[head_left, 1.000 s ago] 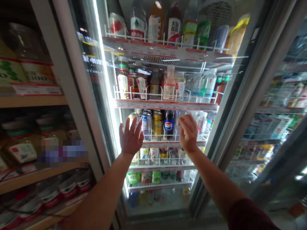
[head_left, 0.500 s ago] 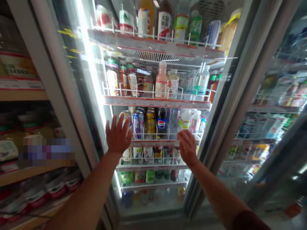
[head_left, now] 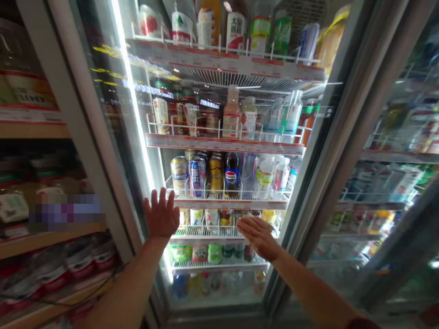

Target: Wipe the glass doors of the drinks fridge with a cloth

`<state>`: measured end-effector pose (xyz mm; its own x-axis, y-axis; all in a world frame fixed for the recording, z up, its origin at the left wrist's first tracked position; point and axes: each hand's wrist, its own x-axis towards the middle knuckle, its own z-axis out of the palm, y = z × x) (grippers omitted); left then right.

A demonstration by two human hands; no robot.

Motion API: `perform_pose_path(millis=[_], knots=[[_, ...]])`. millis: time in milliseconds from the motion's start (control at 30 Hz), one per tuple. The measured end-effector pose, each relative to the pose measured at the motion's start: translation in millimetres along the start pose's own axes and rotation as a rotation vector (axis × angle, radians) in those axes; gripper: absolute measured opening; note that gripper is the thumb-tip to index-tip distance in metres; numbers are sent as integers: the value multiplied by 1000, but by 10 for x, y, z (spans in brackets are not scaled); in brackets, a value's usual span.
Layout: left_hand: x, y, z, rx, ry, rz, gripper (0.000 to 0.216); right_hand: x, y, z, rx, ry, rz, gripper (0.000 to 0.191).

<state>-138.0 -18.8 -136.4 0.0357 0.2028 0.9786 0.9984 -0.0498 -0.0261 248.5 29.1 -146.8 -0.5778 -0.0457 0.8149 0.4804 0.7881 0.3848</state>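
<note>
Both my hands are raised in front of a lit drinks fridge [head_left: 224, 141] with reflections on its glass. My left hand [head_left: 161, 215] is open, fingers spread upward, near the lower left of the shelves; it holds nothing. My right hand [head_left: 259, 235] is open too, its fingers stretched out to the left and nothing in them, covering part of the lower can shelf. Whether either hand touches the glass I cannot tell. Between and above them stand a blue-and-pink can [head_left: 198, 177], a gold can [head_left: 216, 174] and a dark cola bottle [head_left: 232, 176].
Upper shelves carry several bottles, including a pink one [head_left: 232, 114]. Shelving with bottles and a juice pack [head_left: 29, 91] stands at the left. A metal door frame [head_left: 329, 155] runs along the right, with another drinks fridge [head_left: 387, 178] beyond it.
My left hand has moved down and slightly left, uncovering a can. My right hand has lowered, and its curled fingers have straightened out toward the left.
</note>
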Motion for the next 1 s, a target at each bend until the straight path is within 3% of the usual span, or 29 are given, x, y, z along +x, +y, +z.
perform_pose_path(millis=[67, 167, 233, 300, 400, 467, 533, 633, 700, 767, 900, 1000], knots=[[-12, -21, 36, 6, -1, -6, 69, 137, 64, -57, 16, -34, -12, 47], [-38, -31, 49, -31, -42, -57, 65, 620, 330, -158, -26, 258, 234, 58], [-49, -25, 42, -65, -81, -103, 63, 861, 339, -84, -49, 414, 339, 60], [-48, -16, 33, -100, -101, -137, 62, 889, 128, 93, -46, 356, 311, 59], [-37, -6, 30, -127, -107, -157, 62, 699, -299, 345, 28, 43, 13, 53], [-32, -2, 33, -113, -110, -151, 61, 675, -400, 384, 75, -75, -119, 49], [-31, 1, 37, -94, -104, -145, 60, 862, -306, 319, 71, -30, -68, 47], [-33, 1, 36, -102, -105, -142, 60, 1380, -91, 212, -4, 234, 173, 51], [-33, -1, 29, -109, -121, -143, 60, 1653, -97, 241, -49, 331, 268, 52], [-33, -2, 22, -104, -122, -130, 60, 1771, -240, 348, -74, 294, 214, 49], [-43, -8, 23, -84, -73, -88, 59, 1895, -497, 525, -42, 61, -107, 41], [-55, -16, 30, -75, -69, -75, 58, 2229, -424, 480, 2, 109, 38, 42]])
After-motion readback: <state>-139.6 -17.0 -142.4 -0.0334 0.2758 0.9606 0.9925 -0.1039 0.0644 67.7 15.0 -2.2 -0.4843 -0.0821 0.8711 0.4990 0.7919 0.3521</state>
